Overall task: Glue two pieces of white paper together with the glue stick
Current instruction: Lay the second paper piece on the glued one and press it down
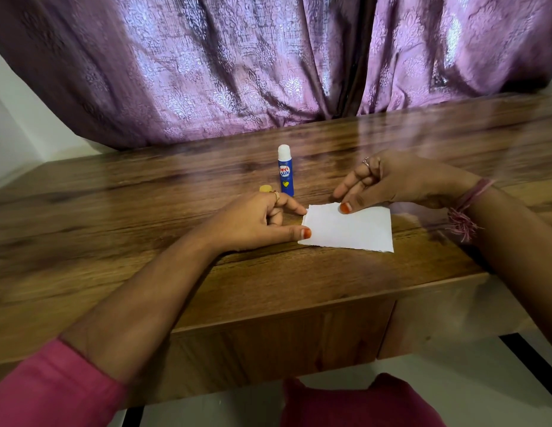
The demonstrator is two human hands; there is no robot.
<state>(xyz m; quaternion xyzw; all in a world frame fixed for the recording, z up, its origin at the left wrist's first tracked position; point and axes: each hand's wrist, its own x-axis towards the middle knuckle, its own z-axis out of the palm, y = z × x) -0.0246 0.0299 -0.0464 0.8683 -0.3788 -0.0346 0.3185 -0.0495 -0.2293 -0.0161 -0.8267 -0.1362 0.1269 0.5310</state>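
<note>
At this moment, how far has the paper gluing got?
Looks done: the glue stick stands upright and uncapped on the table, its yellow cap beside it. In hand: the white paper lies flat, the right hand pressing its top edge with the thumb, the left hand touching its left edge. Only one sheet outline shows, so whether two are already joined is unclear. Left: recapping the stick.

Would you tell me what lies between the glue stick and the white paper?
In the head view only bare wooden table lies between the glue stick and the white paper.
</note>
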